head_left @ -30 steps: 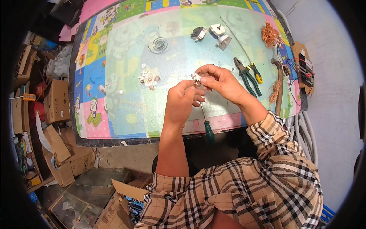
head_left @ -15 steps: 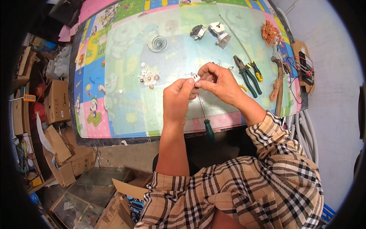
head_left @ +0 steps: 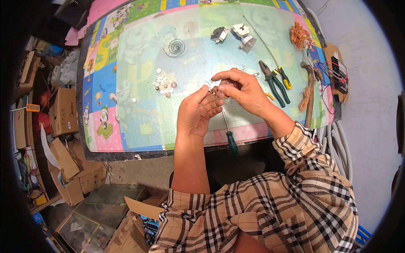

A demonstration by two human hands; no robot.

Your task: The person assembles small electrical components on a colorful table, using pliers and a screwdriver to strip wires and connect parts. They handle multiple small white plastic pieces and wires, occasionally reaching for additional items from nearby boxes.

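A small white plastic part with metal bits is held above the table between my two hands. My left hand is turned palm up; its thumb presses the part's near left side, and its other fingers curl below. My right hand pinches the part from the right with thumb and forefinger, covering some of it. Below them a screwdriver with a green handle lies across the table's near edge. To the left sits a group of small white and brownish round pieces.
Pliers, a yellow-and-black tool and a hammer lie at the right. Farther back are a coiled spring, a black-and-white part, a white part with a metal housing and copper wire. Cardboard boxes stand left.
My left hand has rolled palm upward and its fingers have loosened and spread. The white part has tilted and shifted slightly left. My right hand has shifted slightly left with its forefinger more extended.
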